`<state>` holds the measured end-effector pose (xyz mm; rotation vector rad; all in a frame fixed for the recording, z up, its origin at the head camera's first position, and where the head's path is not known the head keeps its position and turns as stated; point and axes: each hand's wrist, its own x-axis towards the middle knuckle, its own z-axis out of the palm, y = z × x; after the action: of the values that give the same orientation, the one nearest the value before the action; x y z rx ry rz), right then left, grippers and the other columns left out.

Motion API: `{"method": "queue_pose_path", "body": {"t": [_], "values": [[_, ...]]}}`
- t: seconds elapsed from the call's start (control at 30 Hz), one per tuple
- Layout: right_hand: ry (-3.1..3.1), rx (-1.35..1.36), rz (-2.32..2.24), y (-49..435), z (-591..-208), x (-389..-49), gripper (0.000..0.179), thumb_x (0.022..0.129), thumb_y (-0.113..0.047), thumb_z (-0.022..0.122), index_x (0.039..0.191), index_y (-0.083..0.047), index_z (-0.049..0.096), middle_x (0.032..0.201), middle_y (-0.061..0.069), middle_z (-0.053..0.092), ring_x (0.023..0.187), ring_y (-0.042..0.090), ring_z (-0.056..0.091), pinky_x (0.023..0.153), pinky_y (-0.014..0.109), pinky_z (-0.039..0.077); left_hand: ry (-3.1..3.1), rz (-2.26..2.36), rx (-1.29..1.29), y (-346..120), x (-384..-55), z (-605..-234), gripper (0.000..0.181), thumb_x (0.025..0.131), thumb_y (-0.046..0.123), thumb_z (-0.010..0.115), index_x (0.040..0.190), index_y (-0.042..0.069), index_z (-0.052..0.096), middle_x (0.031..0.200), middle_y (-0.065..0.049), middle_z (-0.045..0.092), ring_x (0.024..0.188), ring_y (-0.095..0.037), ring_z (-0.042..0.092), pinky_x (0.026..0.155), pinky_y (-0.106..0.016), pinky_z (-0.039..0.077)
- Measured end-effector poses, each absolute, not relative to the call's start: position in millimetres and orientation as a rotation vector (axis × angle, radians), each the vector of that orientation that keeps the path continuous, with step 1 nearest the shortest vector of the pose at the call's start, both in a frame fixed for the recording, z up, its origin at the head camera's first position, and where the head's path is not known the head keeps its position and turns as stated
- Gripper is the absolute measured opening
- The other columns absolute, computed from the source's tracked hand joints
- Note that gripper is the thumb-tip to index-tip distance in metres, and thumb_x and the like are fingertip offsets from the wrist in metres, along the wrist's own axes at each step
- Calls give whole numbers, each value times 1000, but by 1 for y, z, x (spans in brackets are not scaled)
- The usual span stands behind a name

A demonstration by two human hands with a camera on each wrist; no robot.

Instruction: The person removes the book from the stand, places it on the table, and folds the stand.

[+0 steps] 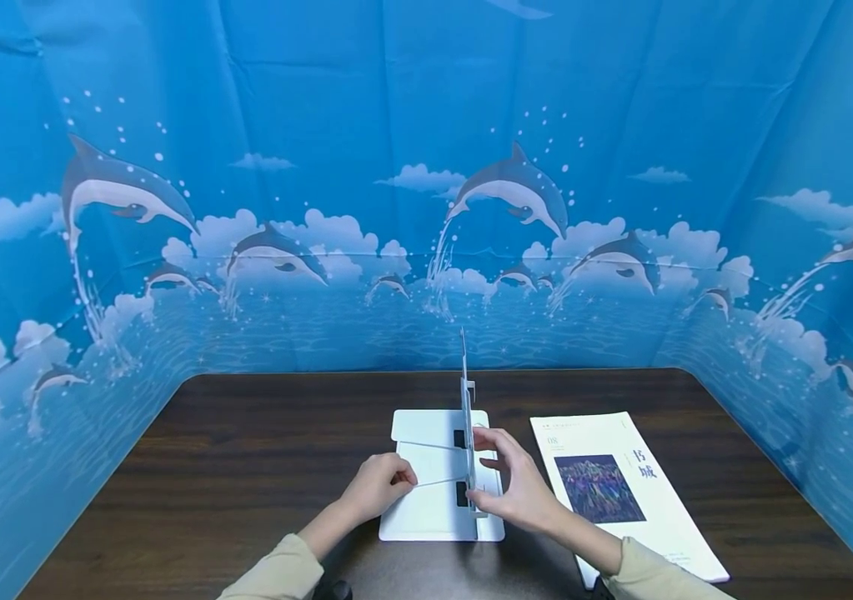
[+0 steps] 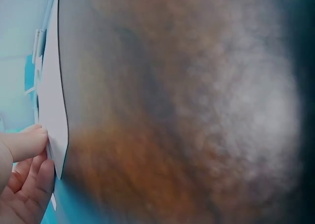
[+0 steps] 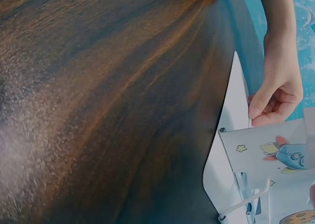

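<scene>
A white folding book stand point(image 1: 426, 521) lies on the table, its upright panel point(image 1: 465, 400) seen nearly edge-on in the head view. Cartoon pictures cover a panel point(image 3: 261, 152) of it in the right wrist view. My left hand point(image 1: 381, 483) pinches at the left part of the base with thumb and curled fingers; its exact hold is partly hidden. With thumb and fingers spread along its right side, my right hand point(image 1: 519, 487) holds the upright panel near its bottom. The left wrist view shows my left thumb and fingers against the white plate point(image 2: 53, 101).
A white magazine point(image 1: 666, 508) with a dark picture on its cover lies to the right, under my right forearm. The dark wooden table point(image 1: 246, 450) ends at a blue curtain point(image 1: 366, 317) printed with dolphins.
</scene>
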<state>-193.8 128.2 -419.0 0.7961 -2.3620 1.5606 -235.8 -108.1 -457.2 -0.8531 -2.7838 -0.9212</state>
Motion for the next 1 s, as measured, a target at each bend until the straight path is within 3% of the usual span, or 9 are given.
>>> {"method": "queue_pose_path", "body": {"t": [0.23, 0.4, 0.57, 0.7, 1.0], "values": [[-2373, 754, 1558, 123, -425, -193, 56, 72, -10, 72, 123, -6, 48, 111, 9, 55, 100, 26, 56, 81, 42, 51, -2771, -1063, -832, -112, -232, -455, 2, 79, 1, 64, 80, 2, 66, 75, 0, 58, 65, -7, 51, 57, -21, 45], [-2359, 701, 1562, 112, -413, -183, 51, 70, -4, 71, 117, 1, 51, 109, 14, 55, 97, 33, 55, 78, 48, 50, -2805, -1165, -859, -117, -231, -448, 10, 82, 0, 61, 91, 0, 66, 87, -7, 63, 73, -13, 56, 62, -23, 48], [-2357, 657, 1621, 100, -400, -173, 52, 69, 0, 69, 116, 6, 50, 109, 21, 52, 99, 39, 52, 79, 50, 49, -2786, -1239, -884, -126, -229, -436, 16, 83, -1, 59, 98, -3, 64, 96, -15, 63, 82, -22, 60, 70, -33, 52], [-2368, 628, 1592, 94, -409, -178, 53, 68, -4, 72, 116, 2, 52, 107, 18, 53, 97, 35, 52, 77, 46, 51, -2749, -1312, -872, -134, -228, -426, 21, 85, 1, 58, 105, -4, 61, 103, -18, 62, 90, -26, 61, 77, -40, 51], [-2455, 629, 1474, 87, -430, -194, 57, 65, -22, 77, 116, -9, 56, 105, 5, 52, 96, 21, 52, 76, 32, 53, -2620, -1665, -821, -144, -222, -396, 47, 79, 8, 69, 121, -5, 51, 115, -23, 56, 100, -34, 57, 80, -35, 52]]}}
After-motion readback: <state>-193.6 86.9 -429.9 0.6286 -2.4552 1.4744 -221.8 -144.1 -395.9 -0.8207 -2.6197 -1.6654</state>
